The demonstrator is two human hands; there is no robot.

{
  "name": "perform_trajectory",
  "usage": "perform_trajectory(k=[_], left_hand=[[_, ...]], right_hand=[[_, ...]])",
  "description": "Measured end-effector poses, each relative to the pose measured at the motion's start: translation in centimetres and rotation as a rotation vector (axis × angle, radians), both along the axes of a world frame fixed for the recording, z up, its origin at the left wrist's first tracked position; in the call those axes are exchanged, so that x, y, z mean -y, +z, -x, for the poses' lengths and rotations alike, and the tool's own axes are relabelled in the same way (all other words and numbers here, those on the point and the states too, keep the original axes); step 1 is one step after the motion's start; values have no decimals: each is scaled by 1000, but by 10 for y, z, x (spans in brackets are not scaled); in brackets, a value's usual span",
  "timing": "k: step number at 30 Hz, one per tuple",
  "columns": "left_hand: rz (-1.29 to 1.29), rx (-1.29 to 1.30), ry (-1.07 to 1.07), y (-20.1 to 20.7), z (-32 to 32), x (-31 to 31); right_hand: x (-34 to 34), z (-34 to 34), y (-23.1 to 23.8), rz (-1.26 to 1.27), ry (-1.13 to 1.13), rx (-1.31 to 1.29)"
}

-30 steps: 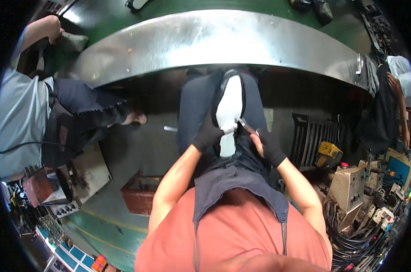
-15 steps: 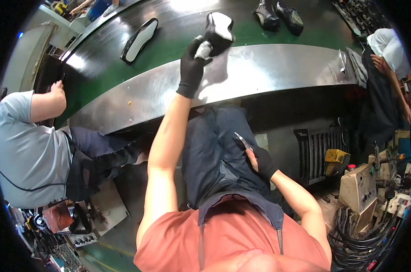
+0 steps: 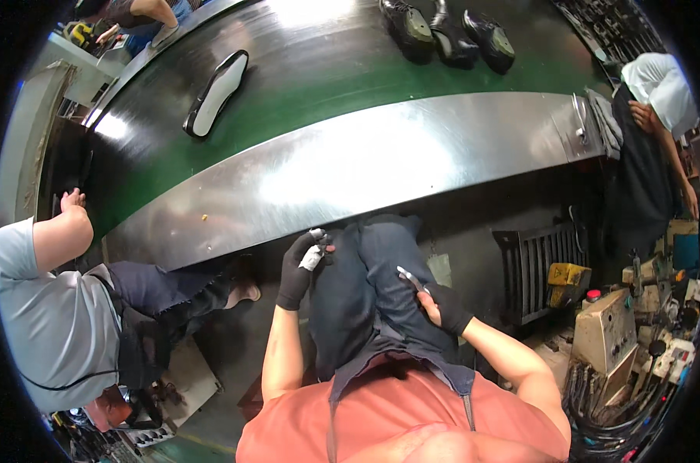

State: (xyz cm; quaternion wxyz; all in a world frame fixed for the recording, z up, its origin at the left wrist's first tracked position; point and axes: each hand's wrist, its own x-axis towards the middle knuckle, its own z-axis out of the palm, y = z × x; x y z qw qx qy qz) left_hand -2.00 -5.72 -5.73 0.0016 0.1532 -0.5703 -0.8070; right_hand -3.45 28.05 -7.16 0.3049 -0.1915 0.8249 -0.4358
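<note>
My left hand (image 3: pixel 302 266), in a black glove with white wrapping on its fingers, hovers above my left thigh, just off the near edge of the steel ledge. Its fingers are loosely bent and somewhat apart, with nothing visible in them. A slim, silver pointed hand tool (image 3: pixel 411 278) is gripped in my black-gloved right hand (image 3: pixel 444 305) over my right thigh; its exact kind is unclear. On the belt beyond the ledge stand three dark shoes: a left one (image 3: pixel 408 32), a middle one (image 3: pixel 452 40) and a right one (image 3: pixel 490 42). Another shoe (image 3: pixel 218 94) lies pale sole up at left.
The bare steel ledge (image 3: pixel 350 166) curves in front of my knees, with the green-and-black belt (image 3: pixel 319 85) behind it. A person (image 3: pixel 52 301) sits at left, another person (image 3: pixel 662 108) at right. Machine boxes (image 3: pixel 606 324) and cables stand at lower right.
My left hand has let go of the shoe it was holding and drawn back to my lap; an additional shoe now stands beside the pair. My right hand has hardly moved.
</note>
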Motion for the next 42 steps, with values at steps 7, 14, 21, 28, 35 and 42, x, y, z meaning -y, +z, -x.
perform_trajectory(k=[7, 14, 21, 28, 35, 42], left_hand=[[626, -142, 44, 30, 72, 76], [2092, 15, 638, 30, 230, 273], [1804, 578, 438, 27, 262, 260], [1456, 334, 592, 14, 249, 249], [648, 144, 298, 50, 238, 226], [684, -293, 259, 34, 62, 223]], right_hand=[[11, 16, -5, 35, 173, -91], [21, 20, 9, -76, 130, 92], [23, 13, 6, -81, 49, 23], [23, 17, 2, -34, 109, -34], [24, 14, 8, 9, 63, -51], [19, 1, 6, 47, -84, -94]])
